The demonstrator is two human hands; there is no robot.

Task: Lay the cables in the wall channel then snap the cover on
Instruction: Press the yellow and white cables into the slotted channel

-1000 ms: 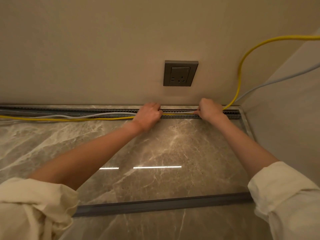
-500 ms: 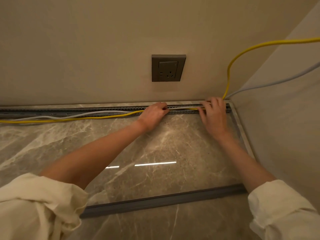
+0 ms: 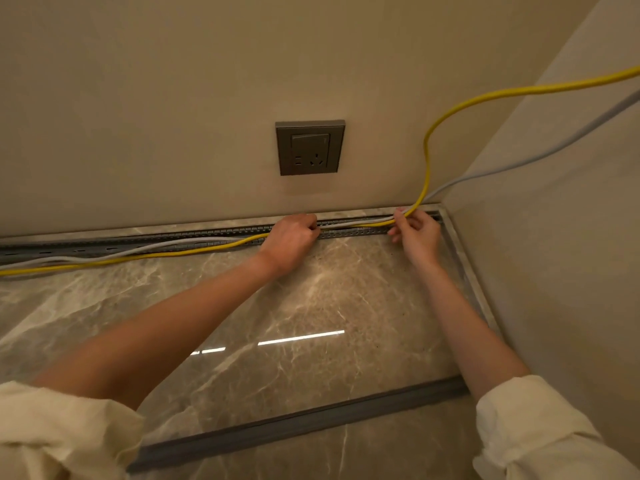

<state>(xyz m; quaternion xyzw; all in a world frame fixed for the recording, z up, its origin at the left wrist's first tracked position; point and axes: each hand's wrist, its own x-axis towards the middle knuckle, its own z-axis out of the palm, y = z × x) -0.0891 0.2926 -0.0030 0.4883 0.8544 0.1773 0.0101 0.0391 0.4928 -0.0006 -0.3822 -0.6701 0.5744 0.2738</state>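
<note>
Right hand (image 3: 417, 233) has turned since 0.5 s ago — was flat over the channel (image 3: 349, 229), now pinches yellow cable (image 3: 426, 168) w/ grey cable (image 3: 540, 157) at the corner. Left hand (image 3: 292, 239) curled on both further left. Channel runs left-right along the wall; cover (image 3: 294, 424) lies behind the forearms, nearer the person.

Cables (image 3: 353, 224) lie in the channel (image 3: 207, 233) below the socket (image 3: 309, 147); cover (image 3: 294, 427) lies nearer.

Both forearms are bare. Cream sleeves, left sleeve (image 3: 59, 427) and right sleeve (image 3: 540, 431), are pushed up towards the elbows (soft, crumpled cloth, bunched in loose folds).
</note>
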